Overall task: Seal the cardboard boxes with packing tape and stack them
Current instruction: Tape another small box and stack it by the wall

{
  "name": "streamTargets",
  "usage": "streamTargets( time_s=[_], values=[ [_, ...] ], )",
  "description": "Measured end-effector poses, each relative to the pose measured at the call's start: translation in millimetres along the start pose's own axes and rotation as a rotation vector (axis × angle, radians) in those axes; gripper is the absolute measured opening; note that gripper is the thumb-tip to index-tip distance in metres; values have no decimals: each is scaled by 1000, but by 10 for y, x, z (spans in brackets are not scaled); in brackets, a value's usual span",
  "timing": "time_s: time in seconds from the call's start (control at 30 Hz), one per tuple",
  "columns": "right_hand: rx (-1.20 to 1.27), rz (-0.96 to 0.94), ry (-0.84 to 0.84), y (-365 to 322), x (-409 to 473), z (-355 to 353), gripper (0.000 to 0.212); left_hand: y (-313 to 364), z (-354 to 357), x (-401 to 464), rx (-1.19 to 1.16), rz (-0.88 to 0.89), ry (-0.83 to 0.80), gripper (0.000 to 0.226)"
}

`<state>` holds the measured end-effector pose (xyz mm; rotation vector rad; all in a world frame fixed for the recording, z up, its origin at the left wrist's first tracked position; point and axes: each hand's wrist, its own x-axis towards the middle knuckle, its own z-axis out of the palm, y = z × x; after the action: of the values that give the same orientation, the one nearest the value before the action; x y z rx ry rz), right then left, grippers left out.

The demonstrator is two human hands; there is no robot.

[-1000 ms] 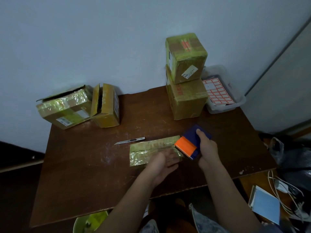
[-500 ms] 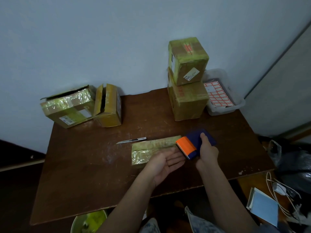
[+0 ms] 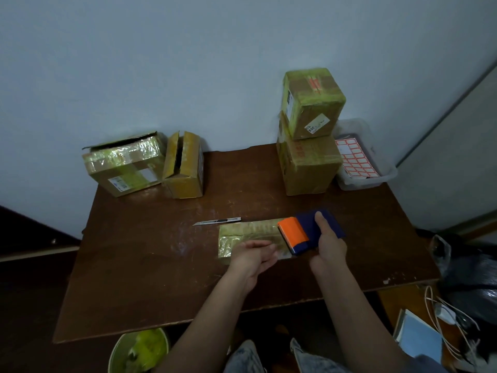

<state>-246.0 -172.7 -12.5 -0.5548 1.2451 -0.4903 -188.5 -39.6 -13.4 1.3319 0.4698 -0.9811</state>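
Two hands are working a flat, tape-glossy box [image 3: 250, 232]: left hand [image 3: 252, 255] lying spread, right hand [image 3: 329, 244] gripping the tape dispenser [image 3: 304, 232].

— Where do the boxes sit?

— The flat box [image 3: 248, 235] lies on its broad side before me, wrapped in shiny tape. The tape dispenser [image 3: 309, 232], orange and dark blue, rests at its right end. Two sealed boxes [image 3: 309, 130] stand stacked at the back right.

— And the left ones?

— Two boxes [image 3: 150, 165] side by side; the narrow one looks unsealed, I think.
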Motion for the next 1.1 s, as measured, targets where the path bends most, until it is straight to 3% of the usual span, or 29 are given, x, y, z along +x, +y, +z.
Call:
streamTargets(
  time_s=[0.23, 0.37, 0.5, 0.77, 0.9, 1.1],
  values=[
    [151, 171, -66, 53, 7, 4, 53, 99, -124, -18, 110, 2, 83, 10],
    [164, 104, -56, 46, 29, -19, 55, 131, -159, -48, 177, 43, 97, 23],
    [153, 10, -70, 53, -47, 19, 41, 147, -152, -99, 161, 64, 115, 26],
    [261, -68, -4, 57, -148, 68, 34, 278, -342, -75, 156, 125, 203, 23],
    [176, -155, -90, 35, -127, 62, 42, 295, -566, -51, 210, 173, 196, 21],
    [-191, -257, -331, 266, -110, 89, 88, 314, -808, 50, 394, 308, 293, 13]
  ],
)
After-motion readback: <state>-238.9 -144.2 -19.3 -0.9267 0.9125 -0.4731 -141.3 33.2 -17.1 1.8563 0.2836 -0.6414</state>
